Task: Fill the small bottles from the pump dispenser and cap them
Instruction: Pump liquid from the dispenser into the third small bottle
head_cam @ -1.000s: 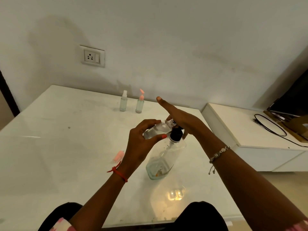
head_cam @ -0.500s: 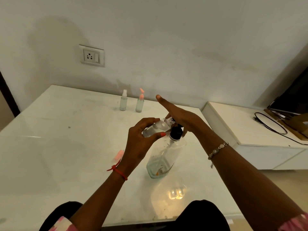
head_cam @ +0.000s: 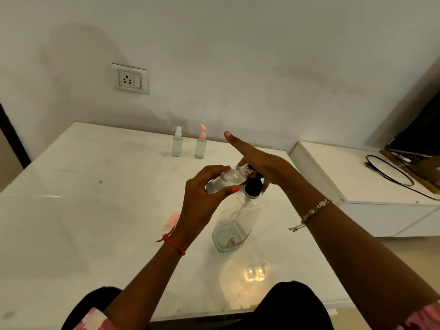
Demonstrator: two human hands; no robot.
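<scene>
Black pump top [head_cam: 253,189]: my right grip [head_cam: 264,164] curls over it, one finger straight.
Small bottle [head_cam: 226,181]: my left grip [head_cam: 200,206] pinches it, tilted, mouth beside that top.

black pump top [head_cam: 253,186]: mostly under right hand [head_cam: 264,163] | pink cap [head_cam: 172,220]: partly behind left wrist | screen [head_cam: 416,139]: cut by right edge

— Left hand [head_cam: 202,203]?
— Forearm rising from below, fingers and thumb curled round a small bottle [head_cam: 226,181].
— And the right hand [head_cam: 262,163]?
— Its arm comes in from the right, with the forefinger straight out and the other fingers bent down over the pump top [head_cam: 253,186].
</scene>
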